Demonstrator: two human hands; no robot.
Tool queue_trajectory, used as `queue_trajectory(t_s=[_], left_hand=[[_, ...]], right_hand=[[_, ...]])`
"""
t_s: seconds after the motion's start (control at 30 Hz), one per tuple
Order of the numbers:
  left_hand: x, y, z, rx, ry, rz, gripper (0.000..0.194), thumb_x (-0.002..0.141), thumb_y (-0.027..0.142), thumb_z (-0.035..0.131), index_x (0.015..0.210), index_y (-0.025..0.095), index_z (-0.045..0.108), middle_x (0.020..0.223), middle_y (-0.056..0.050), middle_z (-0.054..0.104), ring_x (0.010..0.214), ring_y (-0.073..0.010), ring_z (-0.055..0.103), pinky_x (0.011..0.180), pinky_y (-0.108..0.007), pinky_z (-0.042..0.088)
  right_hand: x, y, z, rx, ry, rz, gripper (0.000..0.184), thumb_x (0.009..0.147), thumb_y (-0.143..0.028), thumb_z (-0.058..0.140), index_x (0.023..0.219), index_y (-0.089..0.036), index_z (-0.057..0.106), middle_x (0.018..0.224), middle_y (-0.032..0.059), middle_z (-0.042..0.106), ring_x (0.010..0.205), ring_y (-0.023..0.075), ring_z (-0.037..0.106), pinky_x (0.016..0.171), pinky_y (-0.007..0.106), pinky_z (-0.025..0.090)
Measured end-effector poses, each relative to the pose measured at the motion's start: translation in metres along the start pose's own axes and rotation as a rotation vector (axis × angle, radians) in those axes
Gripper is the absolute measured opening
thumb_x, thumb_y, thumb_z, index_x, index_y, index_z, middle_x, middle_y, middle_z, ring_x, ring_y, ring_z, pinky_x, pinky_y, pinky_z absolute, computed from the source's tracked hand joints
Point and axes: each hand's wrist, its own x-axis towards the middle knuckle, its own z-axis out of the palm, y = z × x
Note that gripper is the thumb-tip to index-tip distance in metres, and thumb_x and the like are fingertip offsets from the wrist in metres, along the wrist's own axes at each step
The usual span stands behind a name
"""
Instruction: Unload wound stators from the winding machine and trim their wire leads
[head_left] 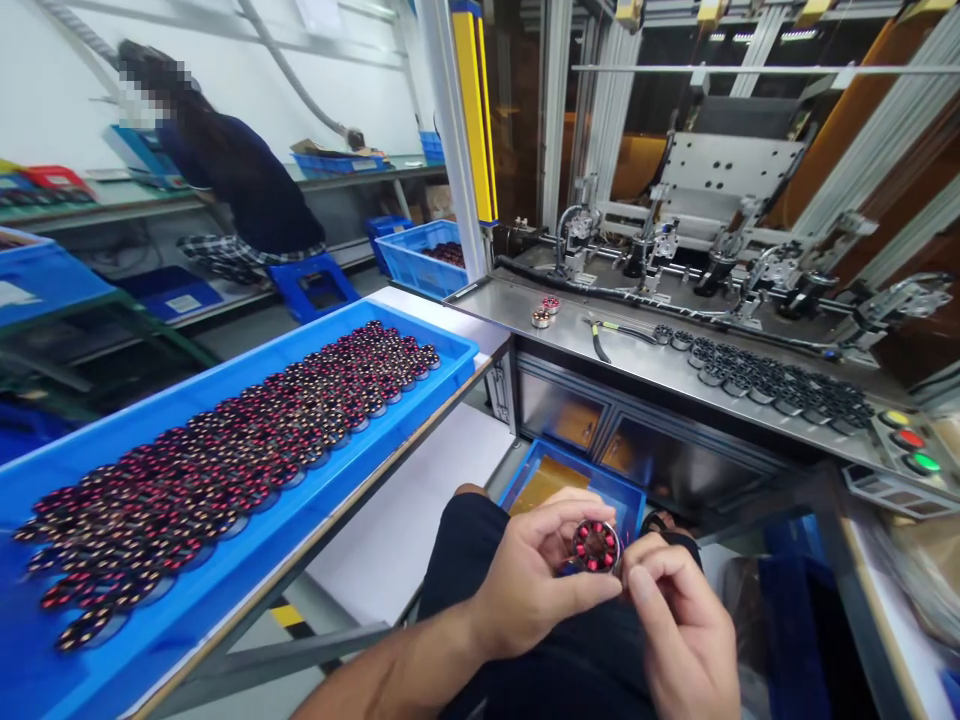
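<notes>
Above my lap, my left hand [544,565] grips a round motor stator [596,547] between thumb and fingers, its ring of red and dark windings facing me. Close against its right side is my right hand [679,600], thumb and fingertips pinched together. Whatever the pinch holds, perhaps a thin wire end, is too small to make out. To the left, a long blue tray [420,320] carries rows of similar wound stators [247,440]. Two more wound stators [541,317] rest on the metal machine table [517,290], near green-handled cutting pliers [622,330].
Black unwound cores [772,375] line the machine table before a winding machine [727,180]. A control box [911,440] with coloured buttons sits at right. Below is a blue bin [637,500]. A co-worker [240,180] sits on a blue stool [313,285] at the back left.
</notes>
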Motion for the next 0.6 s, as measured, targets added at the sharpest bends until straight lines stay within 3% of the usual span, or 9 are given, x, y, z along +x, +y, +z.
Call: queue_trajectory(t_s=[0.1, 0.2, 0.27, 0.4, 0.53, 0.6], left_hand=[[0.000, 0.003, 0.000, 0.202, 0.020, 0.193, 0.050, 0.068, 0.008, 0.083, 0.113, 0.023, 0.068, 0.104, -0.006, 0.068, 0.094, -0.0175, 0.067, 0.083, -0.026, 0.056], [-0.001, 0.010, -0.001, 0.504, -0.008, 0.429, 0.052, 0.066, 0.006, 0.082, 0.113, 0.022, 0.065, 0.101, -0.008, 0.071, 0.093, -0.0201, 0.069, 0.084, -0.030, 0.058], [-0.001, 0.014, -0.001, 0.638, -0.037, 0.514, 0.053, 0.068, 0.007, 0.080, 0.115, 0.022, 0.063, 0.101, -0.009, 0.072, 0.091, -0.0205, 0.071, 0.081, -0.030, 0.060], [-0.003, 0.015, 0.000, 0.679, -0.038, 0.519, 0.053, 0.068, 0.007, 0.079, 0.116, 0.022, 0.061, 0.102, -0.009, 0.072, 0.091, -0.0205, 0.072, 0.081, -0.030, 0.061], [-0.005, 0.011, -0.002, 0.609, 0.002, 0.458, 0.050, 0.067, 0.007, 0.079, 0.113, 0.021, 0.064, 0.100, -0.010, 0.073, 0.090, -0.0220, 0.073, 0.081, -0.032, 0.061], [-0.005, 0.010, -0.003, 0.596, 0.012, 0.444, 0.049, 0.067, 0.008, 0.079, 0.112, 0.020, 0.065, 0.100, -0.010, 0.074, 0.090, -0.0225, 0.073, 0.081, -0.032, 0.061]], right_hand=[[-0.003, 0.009, -0.003, 0.050, 0.010, 0.108, 0.020, 0.098, -0.030, 0.053, 0.080, -0.022, 0.055, 0.077, 0.0005, 0.054, 0.072, 0.0137, 0.052, 0.066, 0.024, 0.046], [0.003, 0.003, -0.004, 0.080, -0.024, 0.049, 0.010, 0.092, -0.033, 0.062, 0.092, -0.024, 0.057, 0.086, 0.0017, 0.056, 0.082, 0.0157, 0.055, 0.075, 0.026, 0.048], [0.007, -0.004, -0.001, 0.102, -0.070, 0.012, 0.012, 0.090, -0.033, 0.065, 0.094, -0.025, 0.057, 0.089, 0.0013, 0.054, 0.084, 0.0157, 0.055, 0.076, 0.026, 0.048], [0.007, -0.007, 0.008, 0.201, -0.058, 0.120, 0.018, 0.097, -0.034, 0.052, 0.082, -0.024, 0.054, 0.084, -0.0002, 0.050, 0.078, 0.0135, 0.050, 0.073, 0.025, 0.046], [0.001, 0.004, 0.013, 0.220, 0.043, 0.245, 0.026, 0.099, -0.039, 0.046, 0.083, -0.022, 0.056, 0.084, 0.0018, 0.054, 0.083, 0.0163, 0.053, 0.079, 0.029, 0.047], [0.001, 0.007, 0.012, 0.206, 0.057, 0.242, 0.025, 0.098, -0.041, 0.048, 0.084, -0.022, 0.057, 0.087, 0.0029, 0.057, 0.085, 0.0173, 0.055, 0.079, 0.030, 0.048]])
